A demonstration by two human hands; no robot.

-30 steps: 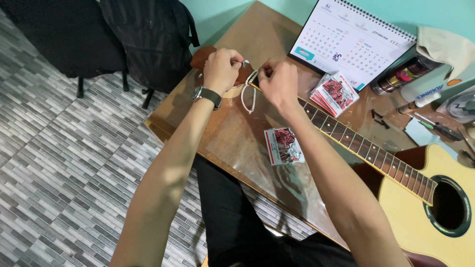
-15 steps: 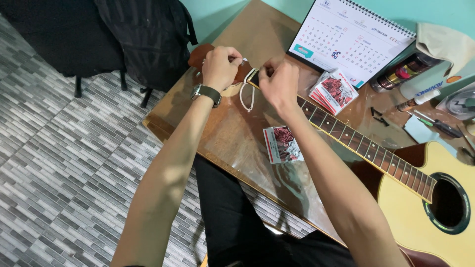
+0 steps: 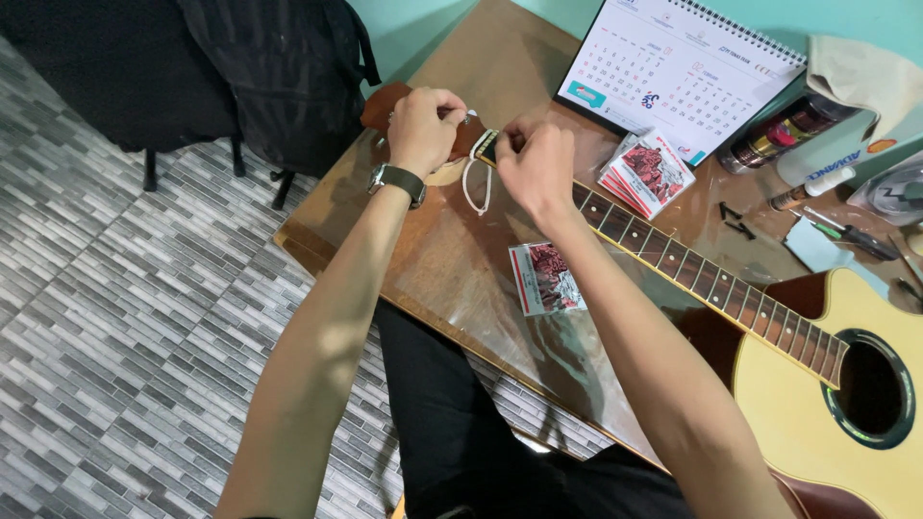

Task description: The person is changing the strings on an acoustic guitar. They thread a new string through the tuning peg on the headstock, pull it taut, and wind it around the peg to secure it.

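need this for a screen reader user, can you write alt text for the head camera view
Both hands work at the headstock of an acoustic guitar lying across a brown table: the left hand closes over it and the right hand pinches by the nut. String packets and a desk calendar lie nearby.

Red-white packets [image 3: 649, 173], clear red packet [image 3: 545, 279]

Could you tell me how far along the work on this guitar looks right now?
Done: one string packet lies torn open on the table. In hand: left hand and right hand work at the guitar headstock. Left: unopened packets wait beside the neck.
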